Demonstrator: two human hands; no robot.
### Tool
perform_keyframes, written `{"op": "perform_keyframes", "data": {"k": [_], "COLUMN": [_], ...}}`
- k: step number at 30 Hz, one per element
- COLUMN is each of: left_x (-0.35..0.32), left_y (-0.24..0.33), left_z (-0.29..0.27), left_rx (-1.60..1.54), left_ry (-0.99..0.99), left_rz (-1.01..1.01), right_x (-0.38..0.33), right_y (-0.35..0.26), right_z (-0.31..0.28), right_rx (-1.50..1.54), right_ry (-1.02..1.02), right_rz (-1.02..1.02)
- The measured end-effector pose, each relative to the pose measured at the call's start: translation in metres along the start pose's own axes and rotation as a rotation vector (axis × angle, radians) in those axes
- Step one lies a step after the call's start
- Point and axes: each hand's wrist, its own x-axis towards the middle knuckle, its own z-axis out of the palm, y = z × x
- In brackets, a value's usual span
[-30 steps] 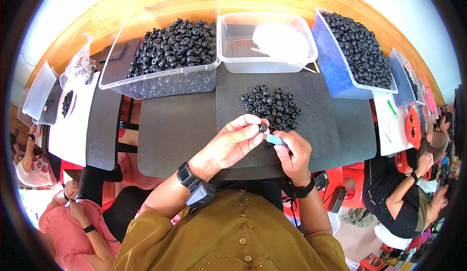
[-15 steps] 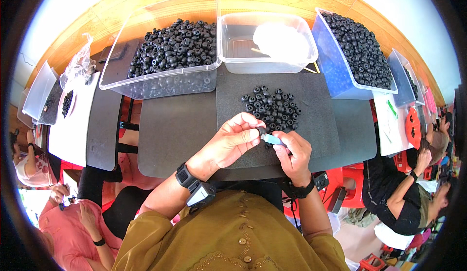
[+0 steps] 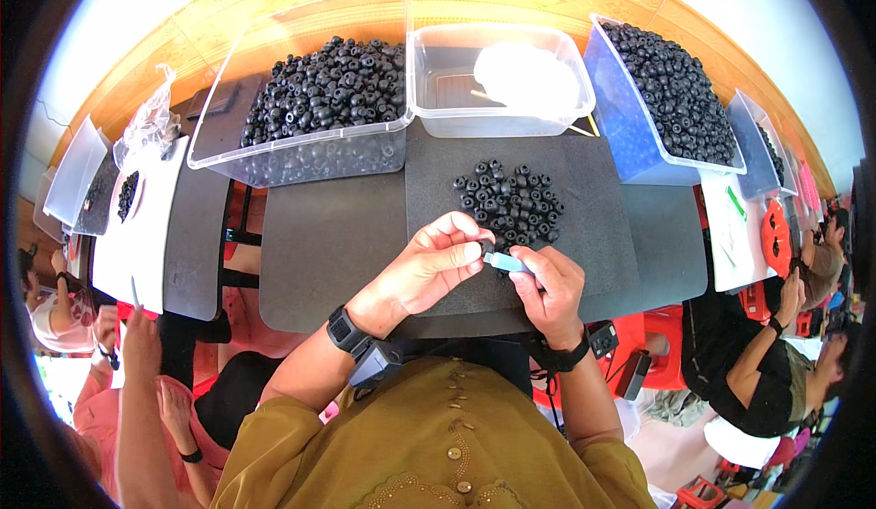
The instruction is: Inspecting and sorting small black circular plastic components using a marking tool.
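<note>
Between thumb and fingertips, my left hand [image 3: 436, 262] pinches a small black ring-like piece [image 3: 486, 247]. My right hand [image 3: 551, 292] grips a light-blue tool [image 3: 505, 262] with a slim flat body. Its tip meets the black piece, and my right fingers cover its rear end. Both hands are over the near part of a dark mat [image 3: 584, 199]. Just beyond them lies a loose pile of black round pieces with holes [image 3: 511, 200], a few of them partly hidden behind my fingers.
A clear bin of black pieces [image 3: 333, 89] stands far left, and a bluish bin of them [image 3: 671, 89] far right. Between them sits a clear tub [image 3: 502, 125] with something white inside. People work at both sides; an arm [image 3: 144, 390] reaches in at lower left.
Both hands stay nearly in place; the tool and black piece shift and turn slightly. At lower left, another person's arm has come into view.
</note>
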Motion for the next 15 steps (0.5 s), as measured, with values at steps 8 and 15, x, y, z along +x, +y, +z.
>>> {"op": "perform_keyframes", "data": {"k": [8, 15], "left_x": [-0.0006, -0.0013], "left_y": [0.0013, 0.002], "left_z": [0.0013, 0.0022], "left_rx": [-0.005, -0.026], "left_ry": [-0.012, -0.001], "left_rz": [-0.012, -0.014], "right_x": [-0.0014, -0.0008], "right_y": [0.0015, 0.0007], "right_z": [0.0008, 0.001], "right_rx": [-0.021, -0.017], "right_ry": [0.008, 0.004], "right_rz": [0.002, -0.003]}}
